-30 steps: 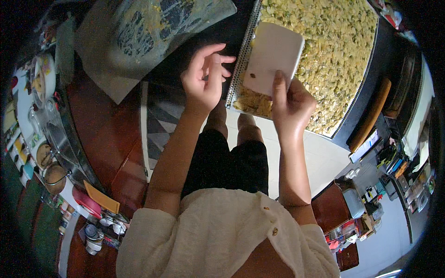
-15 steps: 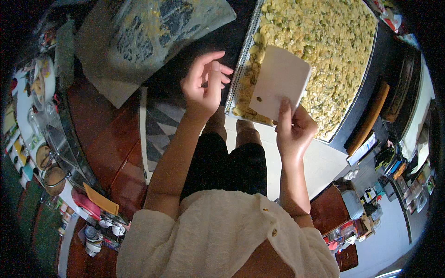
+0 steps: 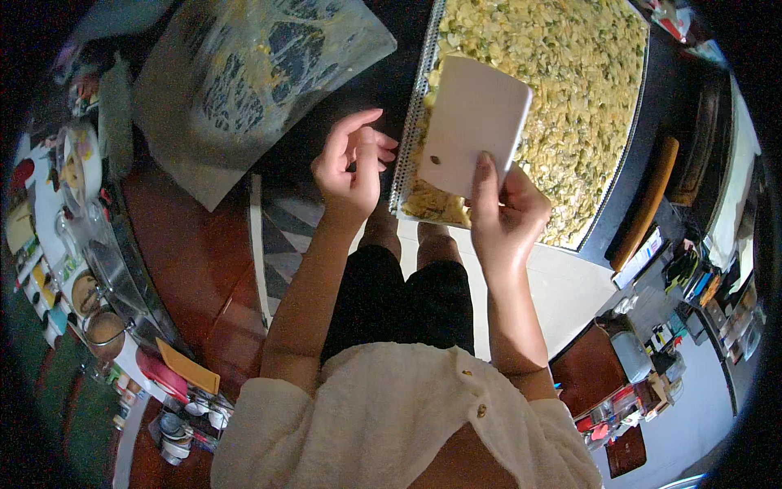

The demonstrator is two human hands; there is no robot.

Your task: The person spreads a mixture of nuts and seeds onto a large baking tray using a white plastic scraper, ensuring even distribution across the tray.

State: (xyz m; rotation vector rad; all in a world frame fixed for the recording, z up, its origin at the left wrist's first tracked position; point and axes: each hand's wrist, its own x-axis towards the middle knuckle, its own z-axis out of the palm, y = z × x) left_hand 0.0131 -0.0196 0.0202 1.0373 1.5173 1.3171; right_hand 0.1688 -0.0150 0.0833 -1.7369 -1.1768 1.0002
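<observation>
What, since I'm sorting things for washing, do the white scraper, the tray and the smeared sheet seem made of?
White scraper: probably plastic, smooth satin finish; evenly coloured, rounded corners.
Tray: likely metal, silvery; its rim is closely perforated.
Smeared sheet: plastic film or baking paper, I can't tell; thin, dull, seemingly translucent.

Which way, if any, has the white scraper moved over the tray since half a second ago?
Yes: the white scraper has moved away from the near edge of the tray, and slightly left.

sheet left of tray
</observation>
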